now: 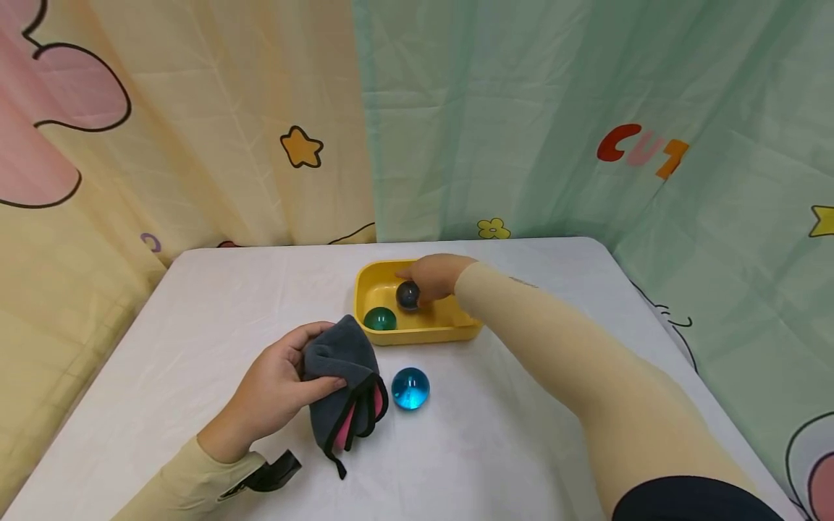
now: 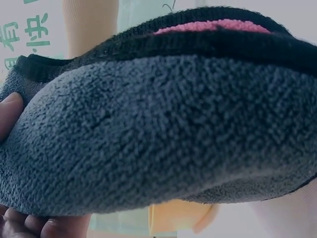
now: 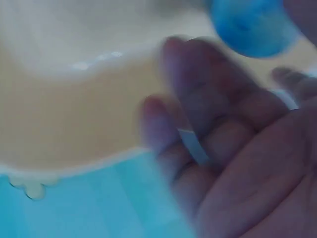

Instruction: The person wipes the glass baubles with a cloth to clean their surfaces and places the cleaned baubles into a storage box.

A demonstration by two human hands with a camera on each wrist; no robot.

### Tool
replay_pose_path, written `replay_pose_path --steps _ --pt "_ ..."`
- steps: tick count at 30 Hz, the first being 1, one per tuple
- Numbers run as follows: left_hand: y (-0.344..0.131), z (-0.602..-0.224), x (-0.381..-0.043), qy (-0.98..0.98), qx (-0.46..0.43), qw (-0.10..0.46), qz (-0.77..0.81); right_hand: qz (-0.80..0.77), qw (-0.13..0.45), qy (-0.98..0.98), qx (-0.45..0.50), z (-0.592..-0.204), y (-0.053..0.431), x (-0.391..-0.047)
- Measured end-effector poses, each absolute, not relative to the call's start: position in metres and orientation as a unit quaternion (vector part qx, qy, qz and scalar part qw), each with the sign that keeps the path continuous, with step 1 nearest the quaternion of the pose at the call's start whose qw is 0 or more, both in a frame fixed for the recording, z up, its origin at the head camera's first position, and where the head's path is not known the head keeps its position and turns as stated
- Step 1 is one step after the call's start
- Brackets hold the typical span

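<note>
My left hand [image 1: 276, 387] grips a folded fleece cleaning cloth [image 1: 342, 358], grey with black edging and pink inside. The cloth fills the left wrist view, with fingertips [image 2: 37, 225] under its edge. Over a yellow tray [image 1: 423, 335], my right hand [image 1: 436, 277] holds a dark ball [image 1: 407, 293] between its fingers and thumb. A green ball [image 1: 380, 318] lies in the tray's front left corner. On the table just in front of the tray is a clear blue ball [image 1: 410, 388]. The right wrist view is blurred and shows fingers [image 3: 198, 74] beside a bluish ball [image 3: 252, 25].
A white cloth covers the table [image 1: 260, 289]. Patterned curtains [image 1: 489, 108] hang behind it and along both sides. My right forearm [image 1: 554, 347] reaches across the table's right half.
</note>
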State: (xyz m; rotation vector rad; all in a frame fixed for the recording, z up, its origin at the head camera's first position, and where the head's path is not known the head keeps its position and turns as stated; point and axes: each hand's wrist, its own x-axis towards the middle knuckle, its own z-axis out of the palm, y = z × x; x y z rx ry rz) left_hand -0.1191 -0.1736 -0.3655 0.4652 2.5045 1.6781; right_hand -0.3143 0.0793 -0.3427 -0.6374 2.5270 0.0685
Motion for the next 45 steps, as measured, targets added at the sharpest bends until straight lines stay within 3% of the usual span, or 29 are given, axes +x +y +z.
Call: replay_pose_path --steps 5,10,19,25,45 --pt "-0.172 -0.368 -0.121 0.823 0.152 0.047 0.545 0.052 0.21 0.942 -0.255 -0.318 0.079 -0.292" --pt "-0.172 -0.369 -0.122 0.825 0.156 0.045 0.542 0.022 0.169 0.936 -0.308 -0.298 0.083 -0.245" --pt "-0.17 -0.369 -0.122 0.824 0.16 0.049 0.542 0.021 0.165 0.902 -0.398 -0.326 0.098 -0.174" --pt "-0.169 -0.368 -0.121 0.826 0.156 0.052 0.538 0.047 0.138 0.888 -0.436 -0.351 0.108 -0.162" --pt "-0.165 -0.369 -0.12 0.828 0.151 0.058 0.536 0.01 0.086 0.9 -0.426 -0.397 0.116 -0.165"
